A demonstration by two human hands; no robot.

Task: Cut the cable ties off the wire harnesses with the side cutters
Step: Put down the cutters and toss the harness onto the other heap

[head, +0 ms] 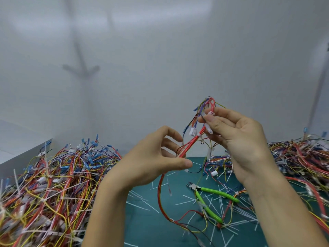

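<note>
Mat (146, 227): green, cut ties (138, 206) strewn | wall (178, 59): white

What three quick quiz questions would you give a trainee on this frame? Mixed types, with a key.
1. True or false: the right hand grips the side cutters.
2. What do the left hand and the right hand hold between them? A) a wire harness B) a roll of tape C) nothing
3. Fill in: the side cutters lie on the green ____.

Key: 1 false, no hand holds them; 2 A, fingers of both hands pinch it, lifted above the table; 3 mat.
</note>
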